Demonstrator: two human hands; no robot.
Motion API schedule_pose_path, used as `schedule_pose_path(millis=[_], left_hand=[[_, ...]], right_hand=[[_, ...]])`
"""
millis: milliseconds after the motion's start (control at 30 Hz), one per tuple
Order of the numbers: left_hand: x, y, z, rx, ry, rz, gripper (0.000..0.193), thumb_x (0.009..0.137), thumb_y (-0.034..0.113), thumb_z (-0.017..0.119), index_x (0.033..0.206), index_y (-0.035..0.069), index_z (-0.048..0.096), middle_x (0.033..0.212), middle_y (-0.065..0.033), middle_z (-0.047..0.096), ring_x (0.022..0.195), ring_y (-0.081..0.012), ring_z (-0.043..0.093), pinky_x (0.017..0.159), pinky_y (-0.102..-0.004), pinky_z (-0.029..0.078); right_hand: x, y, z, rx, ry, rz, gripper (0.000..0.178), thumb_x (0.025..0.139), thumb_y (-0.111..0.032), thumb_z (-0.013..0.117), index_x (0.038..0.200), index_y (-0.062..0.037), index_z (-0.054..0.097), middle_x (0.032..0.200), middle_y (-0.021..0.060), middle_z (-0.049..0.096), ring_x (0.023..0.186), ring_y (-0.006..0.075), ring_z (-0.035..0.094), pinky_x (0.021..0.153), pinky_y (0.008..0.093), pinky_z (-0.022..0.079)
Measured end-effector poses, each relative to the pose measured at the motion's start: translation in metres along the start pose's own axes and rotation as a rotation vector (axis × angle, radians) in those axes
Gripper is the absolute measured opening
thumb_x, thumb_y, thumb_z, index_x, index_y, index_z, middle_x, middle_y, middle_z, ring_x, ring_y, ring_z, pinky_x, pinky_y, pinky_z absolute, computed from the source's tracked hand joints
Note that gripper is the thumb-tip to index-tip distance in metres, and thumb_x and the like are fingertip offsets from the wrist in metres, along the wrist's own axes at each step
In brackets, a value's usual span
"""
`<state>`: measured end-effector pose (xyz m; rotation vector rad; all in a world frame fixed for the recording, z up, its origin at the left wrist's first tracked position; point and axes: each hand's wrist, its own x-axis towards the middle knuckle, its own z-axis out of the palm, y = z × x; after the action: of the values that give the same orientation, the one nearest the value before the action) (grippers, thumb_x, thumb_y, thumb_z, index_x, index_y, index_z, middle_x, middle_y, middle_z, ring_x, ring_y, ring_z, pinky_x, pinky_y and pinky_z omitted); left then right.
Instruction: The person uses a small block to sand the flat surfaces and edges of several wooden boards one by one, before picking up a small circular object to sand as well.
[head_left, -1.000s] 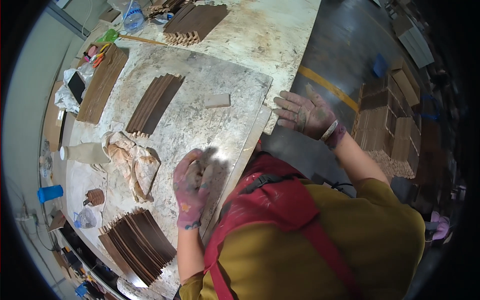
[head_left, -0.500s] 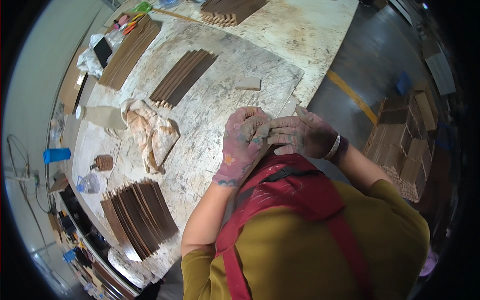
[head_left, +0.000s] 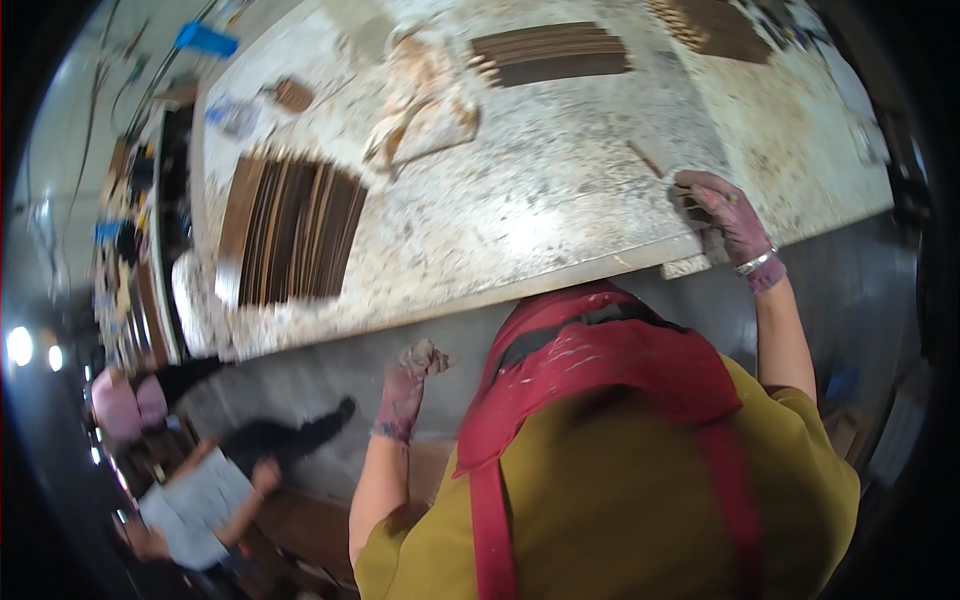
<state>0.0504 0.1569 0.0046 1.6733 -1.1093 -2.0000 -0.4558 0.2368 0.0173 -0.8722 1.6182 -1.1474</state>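
Both my hands wear stained pinkish gloves. My left hand (head_left: 405, 385) hangs off the table's near edge above the grey floor, its fingers bunched together; whether anything is in them is hidden. Over the table's right part is my right hand (head_left: 725, 212), fingers curled in and shaded on the inside, so what they hold, if anything, does not show. Just left of it a small flat block (head_left: 650, 158) lies on the table, blurred. A pale slab (head_left: 686, 266) sits at the table's edge below that hand.
On the stained table (head_left: 540, 220) stand a large stack of brown slats (head_left: 295, 230), a smaller stack (head_left: 550, 55) and another at the far right (head_left: 715, 30). A soiled cloth (head_left: 425, 100) lies between. Two people, one in a grey shirt (head_left: 200, 510), are at lower left.
My hands, earlier together at the table's edge, are now wide apart: the left moved down and left, the right outward over the table. The view has turned, bringing people into sight.
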Motion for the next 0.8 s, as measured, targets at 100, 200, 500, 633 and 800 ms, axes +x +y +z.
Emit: schedule_pose_path(millis=[100,200,500,633,800], left_hand=[[-0.002,-0.081,-0.046,0.333,0.040,-0.056,0.045,0.105,0.039,0.048,0.109,-0.003,0.065,0.105,-0.0165,0.067,0.104,-0.0247,0.062,0.100,-0.0435,0.047],[-0.023,-0.067,-0.022,-0.429,-0.061,0.044,0.083,0.097,0.070,0.039,0.139,-0.001,0.053,0.135,-0.0139,0.061,0.123,-0.0237,0.057,0.108,-0.0426,0.043],[-0.013,-0.099,-0.017,1.711,0.284,0.237,0.022,0.093,0.016,0.055,0.106,0.008,0.070,0.100,-0.0098,0.069,0.100,-0.0285,0.063,0.083,-0.0378,0.049],[-0.009,-0.059,0.018,1.024,0.431,0.530,0.021,0.078,0.001,0.054,0.094,0.007,0.066,0.089,-0.0127,0.063,0.091,-0.0343,0.061,0.078,-0.0407,0.050],[0.014,0.082,0.104,1.036,0.281,0.741,0.017,0.087,0.009,0.058,0.101,0.007,0.067,0.095,-0.0112,0.066,0.096,-0.0329,0.062,0.085,-0.0418,0.050]], right_hand=[[0.023,-0.002,-0.009,-0.236,-0.102,-0.060,0.042,0.097,-0.032,0.060,0.125,-0.0015,0.064,0.115,0.0059,0.067,0.106,0.0147,0.059,0.093,0.0279,0.046],[0.047,0.009,-0.021,-0.217,-0.195,-0.069,0.048,0.096,-0.036,0.060,0.128,-0.0009,0.063,0.118,0.0061,0.066,0.108,0.0145,0.058,0.097,0.0284,0.044],[0.066,0.007,-0.022,-0.602,-0.058,-0.327,0.037,0.094,-0.022,0.064,0.126,-0.0036,0.062,0.121,0.0140,0.067,0.108,0.0256,0.064,0.096,0.0347,0.049],[0.068,-0.002,-0.007,-0.612,0.104,-0.357,0.047,0.090,-0.029,0.069,0.130,-0.0078,0.059,0.120,0.0175,0.065,0.107,0.0345,0.064,0.095,0.0416,0.050],[0.072,0.008,0.016,-1.025,0.191,-0.335,0.075,0.084,-0.051,0.070,0.143,-0.0122,0.045,0.132,0.0204,0.056,0.113,0.0419,0.059,0.096,0.0489,0.048]])
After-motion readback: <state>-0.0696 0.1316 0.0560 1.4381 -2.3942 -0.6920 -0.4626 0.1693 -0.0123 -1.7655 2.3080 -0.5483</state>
